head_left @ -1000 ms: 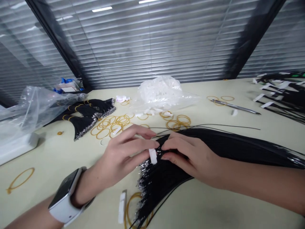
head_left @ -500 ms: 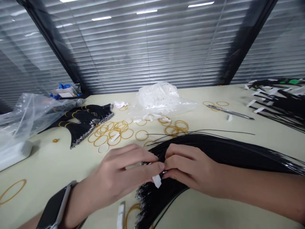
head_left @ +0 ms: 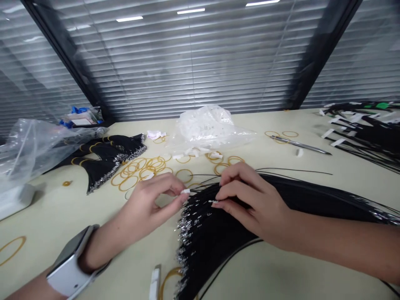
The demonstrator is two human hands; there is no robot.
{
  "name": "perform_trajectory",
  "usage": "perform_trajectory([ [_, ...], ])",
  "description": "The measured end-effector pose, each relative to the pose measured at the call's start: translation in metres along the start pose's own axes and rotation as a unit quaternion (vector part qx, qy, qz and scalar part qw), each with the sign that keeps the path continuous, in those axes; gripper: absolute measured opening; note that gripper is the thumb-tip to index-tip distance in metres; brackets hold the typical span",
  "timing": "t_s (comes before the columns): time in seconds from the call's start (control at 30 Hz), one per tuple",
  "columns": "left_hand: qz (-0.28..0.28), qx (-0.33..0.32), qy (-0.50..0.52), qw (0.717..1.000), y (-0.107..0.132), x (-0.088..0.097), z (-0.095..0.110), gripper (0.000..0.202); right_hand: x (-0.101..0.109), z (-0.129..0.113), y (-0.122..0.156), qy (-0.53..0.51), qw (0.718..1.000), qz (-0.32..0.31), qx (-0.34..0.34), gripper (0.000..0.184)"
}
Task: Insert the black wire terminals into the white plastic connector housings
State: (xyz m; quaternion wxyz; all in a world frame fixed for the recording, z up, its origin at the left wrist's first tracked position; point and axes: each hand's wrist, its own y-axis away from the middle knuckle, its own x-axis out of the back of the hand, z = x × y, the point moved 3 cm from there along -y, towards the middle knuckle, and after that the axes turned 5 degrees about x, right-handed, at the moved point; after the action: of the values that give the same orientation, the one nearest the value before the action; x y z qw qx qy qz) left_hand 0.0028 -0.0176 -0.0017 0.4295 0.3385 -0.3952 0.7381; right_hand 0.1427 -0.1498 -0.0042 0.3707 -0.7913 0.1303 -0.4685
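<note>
A thick bundle of thin black wires with silvery metal terminals at its left end lies across the middle and right of the table. My left hand, wearing a smartwatch, pinches a small white plastic connector piece between thumb and fingertip, just left of the bundle's end. Over the bundle, my right hand has thumb and fingers closed around a black wire; its bright terminal sticks out at the fingertips. The wire's length is hidden under the hand. The two hands are apart.
Rubber bands lie scattered beyond my left hand. Behind are a clear bag of white pieces and a pen. Tied black wire bundles lie at left, white-tagged cables at right. A white stick-like object lies in front.
My hands, previously together over the bundle's end, have separated. My left hand has moved left and up with the white piece, uncovering the terminals. The right hand has shifted slightly.
</note>
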Motion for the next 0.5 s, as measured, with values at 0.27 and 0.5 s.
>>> perform_trajectory([
  [0.27, -0.007, 0.183, 0.242, 0.953, -0.008, -0.011, -0.007, 0.021, -0.010, -0.004, 0.002, -0.011, 0.978, -0.209, 0.011, 0.025],
  [0.5, -0.064, 0.208, 0.369, 0.904, -0.009, -0.017, -0.005, 0.021, -0.007, 0.003, 0.001, 0.039, 0.950, -0.289, -0.108, 0.017],
])
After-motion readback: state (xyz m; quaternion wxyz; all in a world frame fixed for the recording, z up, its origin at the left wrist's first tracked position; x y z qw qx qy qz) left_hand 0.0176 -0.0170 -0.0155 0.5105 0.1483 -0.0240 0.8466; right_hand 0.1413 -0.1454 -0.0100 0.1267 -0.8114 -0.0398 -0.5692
